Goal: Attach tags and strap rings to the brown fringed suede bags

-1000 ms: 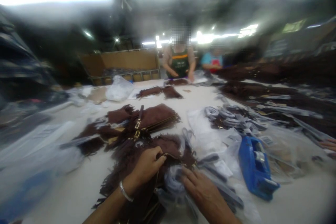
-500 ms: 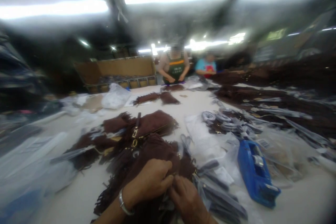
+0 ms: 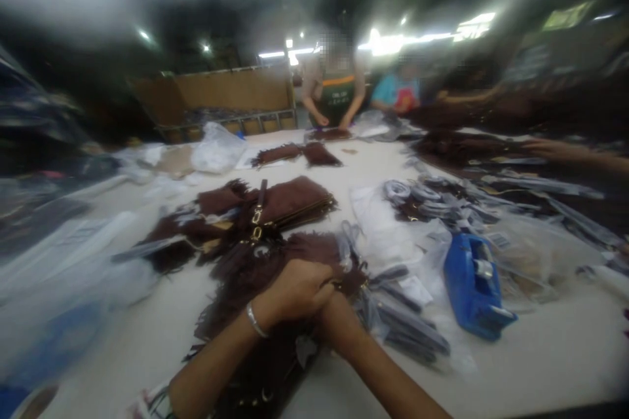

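Observation:
A dark brown fringed bag [image 3: 240,301] lies on the table right in front of me. My left hand [image 3: 299,285], with a silver bangle at its wrist, is closed on the bag's upper right part. Tight against it, my right hand [image 3: 334,311] is also closed there; its fingers are largely hidden behind the left. Small gold metal parts show just beyond the hands. Touching the far side of this bag is another brown bag [image 3: 299,200] with a gold zip and a strap with gold rings [image 3: 257,216].
A blue tape dispenser [image 3: 472,294] stands at the right, beside plastic-wrapped grey strips [image 3: 413,334]. Clear plastic bags [image 3: 83,275] cover the left side. More brown bags [image 3: 319,154] lie farther off. Co-workers [image 3: 339,95] stand across the table; someone's arm [image 3: 580,154] reaches in from the right.
My view has tilted downward. Both hands have moved away from me along the bag and come closer together, showing more forearm. Another person's arm has appeared at the right.

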Tool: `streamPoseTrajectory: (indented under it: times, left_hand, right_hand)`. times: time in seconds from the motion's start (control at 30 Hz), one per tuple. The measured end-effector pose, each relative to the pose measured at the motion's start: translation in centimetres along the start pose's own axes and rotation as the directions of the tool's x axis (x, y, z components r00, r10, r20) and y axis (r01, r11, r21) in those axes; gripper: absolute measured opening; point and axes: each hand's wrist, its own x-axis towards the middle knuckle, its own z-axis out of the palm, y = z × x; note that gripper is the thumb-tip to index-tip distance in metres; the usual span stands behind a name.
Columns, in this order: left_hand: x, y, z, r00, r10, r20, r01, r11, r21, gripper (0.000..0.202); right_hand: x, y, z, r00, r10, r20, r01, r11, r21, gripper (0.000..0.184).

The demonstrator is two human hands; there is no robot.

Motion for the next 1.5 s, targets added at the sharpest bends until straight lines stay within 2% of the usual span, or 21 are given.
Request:
streamPoseTrajectory:
  times: [0.07, 0.13, 0.2, 0.23, 0.3, 0.37, 0.4, 0.47, 0.5, 0.57, 0.63, 0.7, 0.77, 0.87, 0.93, 1.0, 1.07, 1.17, 1.27, 1.4, 1.5]
  left_hand:
    - [-0.3, -0.7, -0.2, 0.996, -0.085, -0.024, 0.082, 0.991, -0.107, 0.022]
    - [-1.2, -1.8, -0.2, 0.986, -0.145, -0.082, 0.12, 0.96, -0.255, 0.026]
    - [-2.7, -2.9, 0.1, 0.965, -0.182, -0.191, 0.113, 0.939, -0.325, 0.03]
    - [-3.6, -3.4, 0.5, 0.952, -0.196, -0.233, 0.116, 0.941, -0.319, 0.032]
    - [-5.1, -4.1, 1.8, 0.947, -0.203, -0.25, 0.143, 0.961, -0.238, 0.038]
    - [-6.0, -4.6, 3.4, 0.956, -0.201, -0.213, 0.178, 0.977, -0.121, 0.044]
    - [-6.3, -4.7, 4.2, 0.959, -0.201, -0.199, 0.192, 0.979, -0.064, 0.046]
    - [-6.4, -4.9, 5.4, 0.961, -0.2, -0.192, 0.209, 0.977, 0.028, 0.049]
    - [-6.4, -5.1, 5.8, 0.961, -0.2, -0.191, 0.215, 0.975, 0.06, 0.049]
    - [-6.3, -5.4, 6.2, 0.963, -0.194, -0.188, 0.216, 0.971, 0.105, 0.05]
    - [-6.4, -5.7, 6.3, 0.966, -0.185, -0.18, 0.212, 0.966, 0.146, 0.051]
    - [-6.5, -5.9, 6.5, 0.968, -0.174, -0.18, 0.207, 0.96, 0.189, 0.053]
    - [-6.7, -6.0, 6.9, 0.968, -0.161, -0.195, 0.206, 0.95, 0.235, 0.055]
    - [-6.9, -6.2, 7.6, 0.966, -0.143, -0.218, 0.207, 0.929, 0.307, 0.058]
    - [-7.0, -6.5, 7.9, 0.967, -0.111, -0.231, 0.192, 0.912, 0.363, 0.06]
    - [-7.1, -7.0, 8.2, 0.966, -0.053, -0.253, 0.161, 0.888, 0.43, 0.062]
    - [-7.0, -7.4, 8.4, 0.96, 0.028, -0.28, 0.122, 0.856, 0.503, 0.064]
    - [-6.8, -7.8, 8.5, 0.939, 0.144, -0.313, 0.077, 0.799, 0.596, 0.065]
    - [-6.7, -8.1, 8.2, 0.923, 0.22, -0.317, 0.031, 0.777, 0.628, 0.062]
    - [-5.6, -9.7, 7.2, 0.91, 0.32, -0.264, -0.113, 0.804, 0.584, 0.05]
    - [-2.3, -12.1, 7.6, 0.846, 0.456, -0.276, -0.252, 0.798, 0.547, 0.032]
  right_hand:
    - [1.0, -0.5, 0.6, 1.0, 0.027, 0.005, -0.027, 1.0, -0.003, 0.027]
    - [0.8, -1.1, 0.0, 0.999, 0.04, -0.01, -0.04, 0.999, 0.005, 0.027]
    - [-0.9, -1.8, -1.3, 0.995, 0.066, -0.07, -0.065, 0.998, 0.02, 0.031]
    - [-2.1, -2.2, -1.9, 0.99, 0.085, -0.113, -0.081, 0.996, 0.036, 0.031]
    - [-4.9, -3.1, -2.1, 0.978, 0.117, -0.171, -0.101, 0.99, 0.102, 0.027]
    - [-7.2, -4.2, -0.9, 0.978, 0.138, -0.155, -0.112, 0.98, 0.167, 0.017]
    - [-8.0, -4.6, 0.2, 0.981, 0.147, -0.126, -0.125, 0.978, 0.169, 0.023]
    - [-8.8, -5.2, 3.0, 0.978, 0.187, -0.09, -0.18, 0.98, 0.088, 0.041]
    - [-8.8, -5.3, 4.4, 0.974, 0.21, -0.091, -0.208, 0.978, 0.026, 0.043]
    - [-8.6, -5.0, 6.5, 0.971, 0.222, -0.092, -0.23, 0.969, -0.087, 0.034]
    - [-8.4, -4.3, 7.2, 0.984, 0.168, -0.051, -0.174, 0.972, -0.16, 0.03]
    - [-8.1, -3.3, 6.2, 0.996, 0.085, 0.033, -0.076, 0.976, -0.204, 0.032]
    - [-7.5, -2.5, 4.1, 0.994, 0.007, 0.108, 0.018, 0.975, -0.221, 0.03]
    - [-5.9, -1.4, 0.4, 0.99, -0.053, 0.127, 0.08, 0.972, -0.222, 0.023]
    - [-4.8, -0.2, -1.9, 0.998, 0.016, 0.066, 0.0, 0.973, -0.23, 0.016]
    - [-4.0, 1.6, -3.9, 0.988, 0.153, -0.013, -0.152, 0.959, -0.239, 0.004]
    - [-3.4, 3.8, -5.6, 0.958, 0.279, -0.073, -0.288, 0.923, -0.254, 0.011]
    - [-2.7, 6.8, -7.5, 0.915, 0.388, -0.11, -0.403, 0.889, -0.218, 0.015]
    - [-2.1, 7.9, -8.4, 0.905, 0.408, -0.121, -0.415, 0.909, -0.036, 0.018]
    - [-1.4, 6.6, -8.0, 0.87, 0.455, -0.19, -0.435, 0.89, 0.141, 0.038]
    - [-0.8, 5.4, -6.2, 0.843, 0.508, -0.176, -0.487, 0.86, 0.149, 0.034]
